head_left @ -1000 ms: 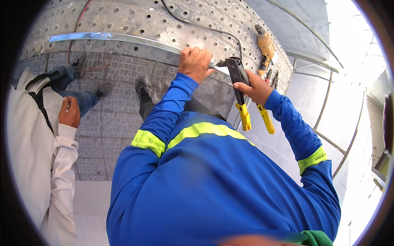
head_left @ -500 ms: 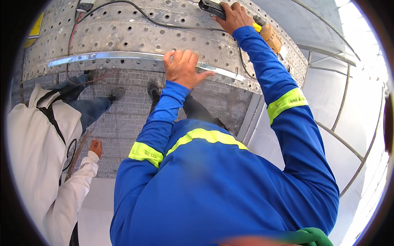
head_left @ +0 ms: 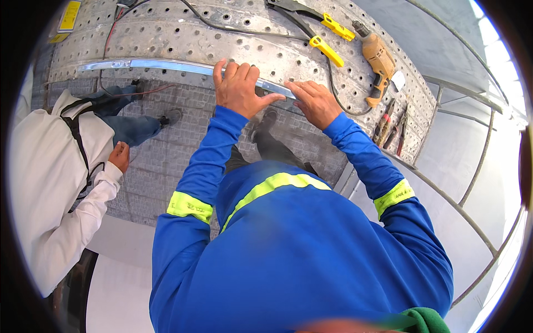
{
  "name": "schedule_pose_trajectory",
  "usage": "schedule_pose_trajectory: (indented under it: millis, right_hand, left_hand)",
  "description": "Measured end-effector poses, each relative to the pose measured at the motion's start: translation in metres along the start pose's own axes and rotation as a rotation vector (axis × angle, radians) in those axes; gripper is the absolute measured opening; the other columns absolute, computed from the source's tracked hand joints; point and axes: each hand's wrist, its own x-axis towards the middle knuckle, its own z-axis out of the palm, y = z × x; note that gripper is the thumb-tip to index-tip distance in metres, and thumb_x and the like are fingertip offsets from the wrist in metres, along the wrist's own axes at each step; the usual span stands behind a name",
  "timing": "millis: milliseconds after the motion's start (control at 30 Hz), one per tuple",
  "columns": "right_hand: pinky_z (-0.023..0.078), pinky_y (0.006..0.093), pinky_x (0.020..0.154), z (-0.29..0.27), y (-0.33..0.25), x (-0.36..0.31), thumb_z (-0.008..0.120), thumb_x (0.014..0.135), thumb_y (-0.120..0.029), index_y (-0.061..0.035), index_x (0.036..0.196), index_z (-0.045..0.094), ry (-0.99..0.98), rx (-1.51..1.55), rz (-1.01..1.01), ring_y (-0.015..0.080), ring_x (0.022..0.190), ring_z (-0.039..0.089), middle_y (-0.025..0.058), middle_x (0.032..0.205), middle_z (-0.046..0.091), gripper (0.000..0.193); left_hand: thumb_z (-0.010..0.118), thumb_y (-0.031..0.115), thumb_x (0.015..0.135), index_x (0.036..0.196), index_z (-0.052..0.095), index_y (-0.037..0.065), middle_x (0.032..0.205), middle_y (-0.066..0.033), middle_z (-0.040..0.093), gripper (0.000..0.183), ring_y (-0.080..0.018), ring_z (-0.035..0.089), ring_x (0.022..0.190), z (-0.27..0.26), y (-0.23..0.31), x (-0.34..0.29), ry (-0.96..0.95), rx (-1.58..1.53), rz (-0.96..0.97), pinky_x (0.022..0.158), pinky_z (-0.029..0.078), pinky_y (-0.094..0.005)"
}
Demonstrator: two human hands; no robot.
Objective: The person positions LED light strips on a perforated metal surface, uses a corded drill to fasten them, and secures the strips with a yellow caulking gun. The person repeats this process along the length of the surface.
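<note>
Left hand (head_left: 240,89) grip curled partly shut over metal strip (head_left: 166,65), right hand (head_left: 316,102) grip pinching its end. I judge cut risk (hands bare) if strip slides along counter (head_left: 161,41).

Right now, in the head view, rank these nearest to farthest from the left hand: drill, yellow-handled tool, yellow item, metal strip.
1. Metal strip: under the left hand, touching it.
2. Yellow-handled tool: up and right.
3. Drill: farther right, past the tool.
4. Yellow item: farthest, at the top left.
</note>
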Motion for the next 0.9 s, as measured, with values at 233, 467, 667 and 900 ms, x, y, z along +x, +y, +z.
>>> schedule_pose_trajectory:
  millis: [233,467,667,900]
  right_hand:
    - [0.055,0.0426,0.095,-0.006,0.011,0.004,0.077,0.082,-0.002,-0.0129,0.150,0.051,-0.078,0.130,-0.076,0.0349,0.111,0.065,0.0156,0.121,0.068,0.074]
    - [0.054,0.0437,0.096,-0.014,0.012,0.000,0.078,0.086,-0.013,-0.0119,0.150,0.051,-0.072,0.053,-0.057,0.0337,0.117,0.062,0.0162,0.128,0.065,0.070]
    - [0.051,0.0405,0.093,-0.065,0.124,-0.091,0.081,0.086,-0.048,0.0009,0.142,0.055,0.696,-0.114,0.838,0.0275,0.108,0.063,0.0178,0.116,0.062,0.078]
    - [0.056,0.0348,0.078,-0.038,0.237,-0.127,0.091,0.073,-0.052,0.0095,0.123,0.066,0.453,0.215,1.285,0.0224,0.086,0.069,0.0141,0.099,0.070,0.083]
  left_hand:
    - [0.081,0.076,0.061,0.083,0.066,0.013,0.087,-0.0001,0.061,0.068,-0.0228,0.056,0.094,0.012,-0.005,-0.006,0.141,-0.031,0.052,0.104,0.031,-0.0466]
    - [0.081,0.077,0.057,0.083,0.066,0.014,0.087,0.0011,0.060,0.070,-0.0221,0.055,0.093,0.016,-0.009,-0.008,0.141,-0.001,0.071,0.103,0.030,-0.0455]
    - [0.083,0.076,0.057,0.085,0.068,0.014,0.087,0.0018,0.062,0.069,-0.0208,0.055,0.092,0.015,-0.010,-0.008,0.164,-0.042,0.082,0.103,0.029,-0.0458]
    - [0.080,0.079,0.057,0.084,0.068,0.014,0.089,0.0011,0.062,0.072,-0.0213,0.056,0.094,0.016,-0.008,-0.008,0.214,-0.009,0.061,0.103,0.030,-0.0438]
